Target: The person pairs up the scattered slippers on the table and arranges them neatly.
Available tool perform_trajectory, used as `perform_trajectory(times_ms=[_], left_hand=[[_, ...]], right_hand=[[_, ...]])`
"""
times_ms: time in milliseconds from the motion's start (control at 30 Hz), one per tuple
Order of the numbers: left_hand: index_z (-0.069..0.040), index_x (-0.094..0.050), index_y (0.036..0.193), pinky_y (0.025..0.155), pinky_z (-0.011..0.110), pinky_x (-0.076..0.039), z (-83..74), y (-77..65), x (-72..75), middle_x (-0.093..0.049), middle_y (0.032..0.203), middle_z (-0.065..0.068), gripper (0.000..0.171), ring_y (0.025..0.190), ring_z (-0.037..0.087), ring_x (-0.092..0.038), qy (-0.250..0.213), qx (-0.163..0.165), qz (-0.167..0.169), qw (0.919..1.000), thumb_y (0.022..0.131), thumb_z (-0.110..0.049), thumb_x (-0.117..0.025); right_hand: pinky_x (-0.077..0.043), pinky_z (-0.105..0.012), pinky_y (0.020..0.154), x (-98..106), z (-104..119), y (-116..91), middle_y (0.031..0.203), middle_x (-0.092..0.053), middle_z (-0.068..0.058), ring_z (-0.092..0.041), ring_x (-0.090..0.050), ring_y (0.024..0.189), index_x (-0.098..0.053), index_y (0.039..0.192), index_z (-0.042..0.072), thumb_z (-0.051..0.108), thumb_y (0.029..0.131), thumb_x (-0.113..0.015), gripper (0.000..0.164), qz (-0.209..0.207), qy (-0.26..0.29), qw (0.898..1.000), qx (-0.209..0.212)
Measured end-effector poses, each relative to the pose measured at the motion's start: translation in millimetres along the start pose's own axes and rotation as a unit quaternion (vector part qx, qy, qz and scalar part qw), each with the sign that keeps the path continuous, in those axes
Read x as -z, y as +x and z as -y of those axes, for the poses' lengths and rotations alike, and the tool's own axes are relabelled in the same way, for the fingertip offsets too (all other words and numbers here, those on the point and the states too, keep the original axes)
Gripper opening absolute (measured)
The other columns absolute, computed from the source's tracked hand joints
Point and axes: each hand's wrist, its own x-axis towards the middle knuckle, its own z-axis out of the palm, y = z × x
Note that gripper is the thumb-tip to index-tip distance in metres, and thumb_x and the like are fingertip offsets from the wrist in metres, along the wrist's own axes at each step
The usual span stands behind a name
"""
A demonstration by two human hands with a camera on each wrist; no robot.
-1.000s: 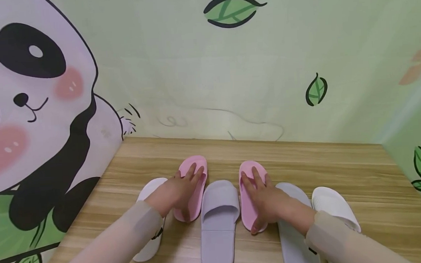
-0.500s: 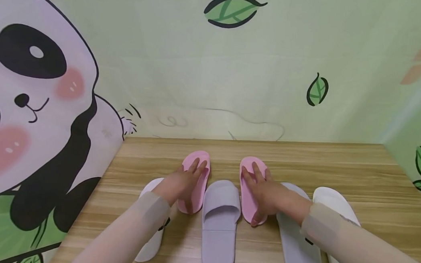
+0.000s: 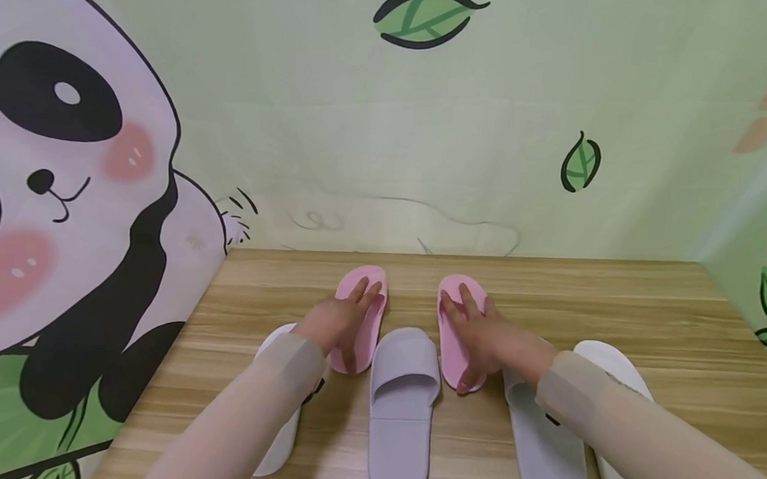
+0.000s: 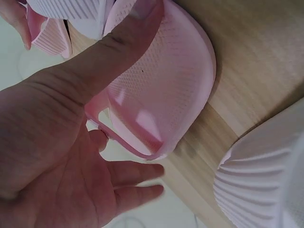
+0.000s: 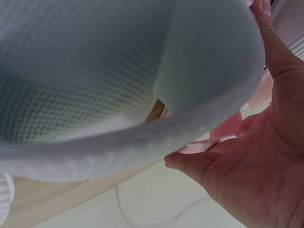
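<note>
In the head view, my left hand lies over the left pink slipper, its fingers spread straight across the strap. The left wrist view shows the thumb touching the pink insole. My right hand rests likewise on the right pink slipper, fingers extended over its strap and thumb near the heel. Both pink slippers lie with their toes toward the wall. In the right wrist view, a large pale slipper in the foreground hides most of the pink one.
A grey slipper lies between the pink ones, nearer to me. Another grey slipper and a white slipper lie under my right forearm. A second white slipper is partly covered by my left arm. The wall bounds the wooden floor.
Both hands have moved forward toward the wall with the pink slippers sliding under them, the left pair also shifting slightly right. The grey and white slippers have stayed nearly where they were.
</note>
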Motion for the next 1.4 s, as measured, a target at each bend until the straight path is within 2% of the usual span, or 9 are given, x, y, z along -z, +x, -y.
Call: perform_trajectory(times_ms=[67,167,333,467,733,867,1167,1333,1400], left_hand=[[-0.025,-0.004,0.169,0.079,0.041,-0.058,0.3,2.2,0.9,0.002,0.177,0.005,0.145,0.101,0.035,-0.064,-0.011,0.001,0.001,0.9999,0.062,-0.019,-0.102],[-0.028,-0.004,0.168,0.073,0.041,-0.058,0.7,5.7,2.1,0.004,0.177,0.002,0.145,0.093,0.033,-0.064,-0.026,0.009,0.004,0.9996,0.062,-0.015,-0.101],[-0.033,-0.006,0.168,0.069,0.040,-0.057,0.9,8.7,5.8,0.003,0.177,-0.002,0.144,0.097,0.034,-0.064,-0.036,0.019,0.002,0.9992,0.061,-0.013,-0.101],[-0.031,-0.007,0.168,0.067,0.037,-0.056,1.1,9.4,7.8,0.001,0.177,0.000,0.143,0.092,0.032,-0.065,-0.037,0.007,-0.010,0.9993,0.062,-0.012,-0.100],[-0.026,-0.008,0.168,0.085,0.043,-0.059,0.7,15.9,13.4,-0.003,0.177,0.004,0.141,0.107,0.033,-0.066,-0.023,0.001,-0.015,0.9996,0.063,-0.015,-0.101],[-0.026,-0.009,0.168,0.087,0.044,-0.058,1.4,19.8,14.7,-0.005,0.177,0.004,0.141,0.110,0.033,-0.065,-0.026,0.003,-0.020,0.9995,0.062,-0.016,-0.101],[-0.028,-0.011,0.168,0.080,0.040,-0.058,1.5,27.9,15.8,-0.006,0.177,0.001,0.138,0.108,0.031,-0.066,-0.045,0.001,-0.029,0.9986,0.064,-0.016,-0.100],[-0.029,-0.008,0.168,0.074,0.039,-0.058,0.6,30.5,17.4,-0.004,0.177,0.000,0.138,0.103,0.034,-0.064,-0.032,0.000,-0.028,0.9991,0.065,-0.019,-0.100],[-0.029,-0.008,0.168,0.075,0.040,-0.058,0.2,32.5,17.2,-0.004,0.177,0.001,0.139,0.102,0.034,-0.064,-0.027,-0.002,-0.027,0.9993,0.065,-0.020,-0.100]], right_hand=[[-0.029,-0.073,0.117,1,0,2,0.172,0.013,-0.025,-0.070,-0.006,0.148,0.005,0.168,0.017,0.039,0.057,-0.103,0.156,0.002,0.002,1.000,-0.006],[-0.032,-0.074,0.115,3,-1,5,0.172,0.013,-0.026,-0.072,-0.010,0.146,0.005,0.168,0.016,0.038,0.058,-0.102,0.155,0.004,0.003,1.000,-0.009],[-0.037,-0.073,0.112,7,-1,10,0.171,0.014,-0.027,-0.072,-0.017,0.144,0.004,0.168,0.014,0.038,0.061,-0.102,0.152,0.008,-0.007,1.000,-0.010],[-0.041,-0.072,0.110,9,-3,16,0.171,0.014,-0.027,-0.072,-0.019,0.144,0.004,0.168,0.014,0.037,0.062,-0.101,0.151,0.009,-0.002,1.000,-0.011],[-0.038,-0.072,0.112,14,-3,29,0.171,0.015,-0.025,-0.071,-0.018,0.145,0.006,0.167,0.015,0.035,0.065,-0.100,0.149,0.016,0.005,1.000,-0.019],[-0.037,-0.074,0.112,17,-3,35,0.172,0.017,-0.024,-0.071,-0.014,0.146,0.008,0.167,0.016,0.033,0.067,-0.099,0.147,0.023,0.016,0.999,-0.016],[-0.032,-0.078,0.111,21,-9,47,0.172,0.018,-0.021,-0.068,-0.008,0.149,0.009,0.167,0.020,0.034,0.069,-0.097,0.145,0.020,0.029,0.999,-0.013],[-0.033,-0.077,0.112,24,-9,52,0.173,0.018,-0.020,-0.067,-0.008,0.150,0.009,0.167,0.021,0.034,0.071,-0.096,0.143,0.022,0.034,0.999,-0.018],[-0.032,-0.077,0.113,23,-10,54,0.173,0.019,-0.018,-0.066,-0.007,0.151,0.010,0.167,0.023,0.034,0.072,-0.096,0.143,0.023,0.033,0.999,-0.023]])
